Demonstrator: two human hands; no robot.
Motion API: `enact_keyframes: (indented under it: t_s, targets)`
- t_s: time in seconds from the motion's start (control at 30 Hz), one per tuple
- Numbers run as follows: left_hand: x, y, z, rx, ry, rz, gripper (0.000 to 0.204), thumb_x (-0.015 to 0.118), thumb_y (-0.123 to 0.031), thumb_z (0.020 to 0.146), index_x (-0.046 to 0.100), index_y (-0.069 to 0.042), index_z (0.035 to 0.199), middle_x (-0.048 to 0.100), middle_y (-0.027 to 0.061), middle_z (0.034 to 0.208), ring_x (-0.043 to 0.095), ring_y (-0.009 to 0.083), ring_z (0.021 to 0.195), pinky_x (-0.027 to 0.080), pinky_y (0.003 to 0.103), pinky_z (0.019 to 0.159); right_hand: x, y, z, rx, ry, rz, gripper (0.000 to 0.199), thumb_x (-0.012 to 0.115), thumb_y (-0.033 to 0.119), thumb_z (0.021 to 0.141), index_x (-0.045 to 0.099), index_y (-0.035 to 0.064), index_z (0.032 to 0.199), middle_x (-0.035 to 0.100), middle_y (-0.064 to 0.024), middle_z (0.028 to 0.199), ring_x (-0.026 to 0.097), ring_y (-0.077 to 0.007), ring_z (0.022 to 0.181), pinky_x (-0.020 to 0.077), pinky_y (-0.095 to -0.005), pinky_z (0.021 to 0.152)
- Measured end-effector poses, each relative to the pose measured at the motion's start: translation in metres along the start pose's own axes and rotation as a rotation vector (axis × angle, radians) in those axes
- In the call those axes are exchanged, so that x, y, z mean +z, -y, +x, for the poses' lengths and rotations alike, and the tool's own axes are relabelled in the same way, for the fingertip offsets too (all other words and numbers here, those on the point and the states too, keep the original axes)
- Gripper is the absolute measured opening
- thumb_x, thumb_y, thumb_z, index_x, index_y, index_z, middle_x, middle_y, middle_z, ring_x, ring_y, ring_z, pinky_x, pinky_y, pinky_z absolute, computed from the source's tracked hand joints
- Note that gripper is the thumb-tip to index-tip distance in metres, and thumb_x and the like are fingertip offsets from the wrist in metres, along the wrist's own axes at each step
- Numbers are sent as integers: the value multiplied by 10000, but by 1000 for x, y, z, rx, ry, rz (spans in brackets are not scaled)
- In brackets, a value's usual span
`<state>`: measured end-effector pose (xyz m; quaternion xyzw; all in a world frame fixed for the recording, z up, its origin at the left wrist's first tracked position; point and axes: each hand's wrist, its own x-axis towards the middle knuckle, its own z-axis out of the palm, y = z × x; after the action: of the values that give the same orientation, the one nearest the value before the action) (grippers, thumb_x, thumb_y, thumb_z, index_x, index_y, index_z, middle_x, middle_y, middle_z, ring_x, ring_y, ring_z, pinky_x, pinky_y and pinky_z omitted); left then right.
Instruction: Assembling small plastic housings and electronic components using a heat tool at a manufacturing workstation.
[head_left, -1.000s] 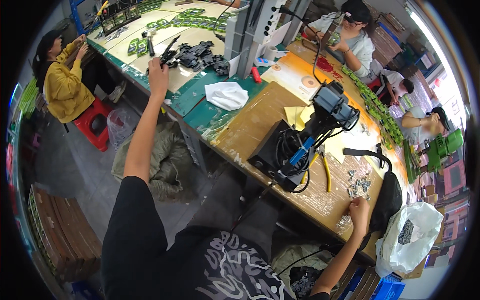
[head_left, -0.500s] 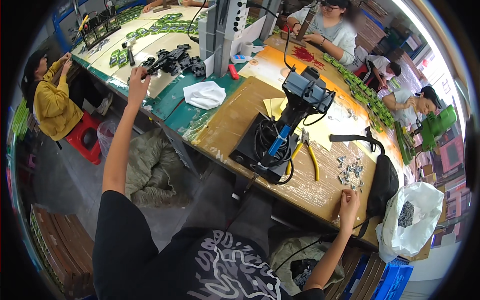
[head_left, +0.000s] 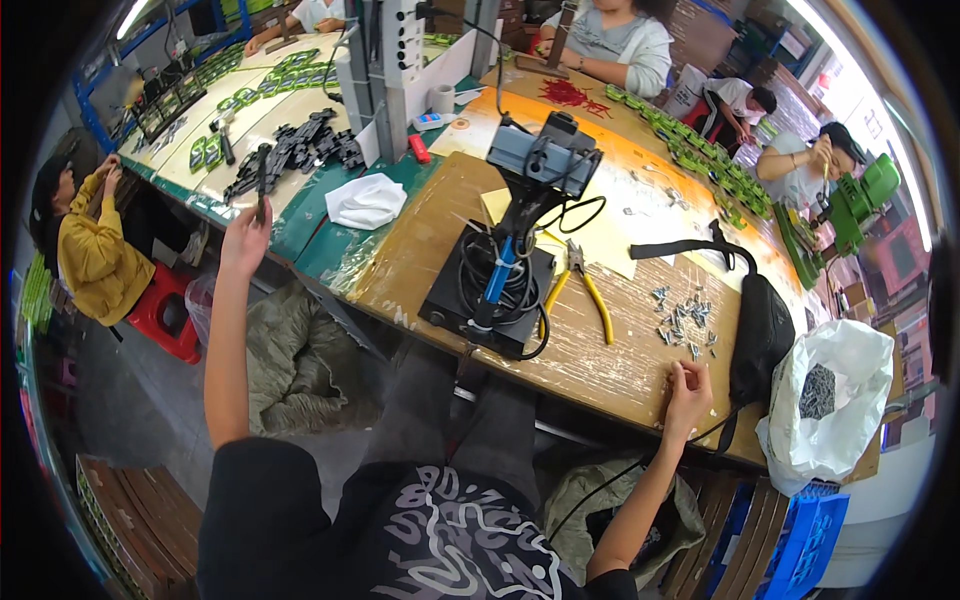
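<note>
Looks like the grab-a-part step tbh: left hand has a narrow grip on a slim black part, black pile at its 1 o'clock, right hand pinched (can't tell if empty), metal bits at its 12, so next probably needs a steady carry toward 4.

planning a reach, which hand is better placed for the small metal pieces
Probably the right hand: it is beside the small metal pieces; the left hand, farther off, holds a black part.

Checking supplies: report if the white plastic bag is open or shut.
Open: the white plastic bag gapes at the top, showing small grey pieces inside.
</note>
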<state>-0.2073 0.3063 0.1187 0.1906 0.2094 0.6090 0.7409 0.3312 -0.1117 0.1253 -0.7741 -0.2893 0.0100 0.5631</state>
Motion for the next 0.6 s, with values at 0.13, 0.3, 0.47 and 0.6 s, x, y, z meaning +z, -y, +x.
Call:
enact_keyframes:
  t_s: [0.13,0.3,0.47,0.6]
  targets:
    - [60,27,-89,25,165,343,366,503,9,784,388,-19,1131,508,138,967,539,191,865,502,275,726,-4,2,-5,-92,-76,197,82,573,-25,781,534,3,847,573,-57,755,527,-87,620,413,-190,559]
    - [135,70,-196,4,308,370,376,576,-45,754,383,-34,1076,523,121,951,587,197,656,507,264,439,6,38,-38,-169,-151,346,95,561,-68,767,525,-14,835,557,-87,800,537,-114,625,455,-215,563]
    - [153,144,-273,-276,585,166,293,621,-55,737,446,-11,968,541,149,905,592,238,718,508,302,552,32,89,-88,-241,71,609,161,580,-60,742,481,-4,857,525,-114,764,534,-156,584,469,-250,496]
    - [176,190,-303,-770,700,-195,420,595,-205,788,422,31,1088,512,206,1012,518,294,992,400,385,865,36,109,-93,-161,219,992,210,639,12,723,463,15,839,527,-124,720,519,-178,515,455,-265,449]
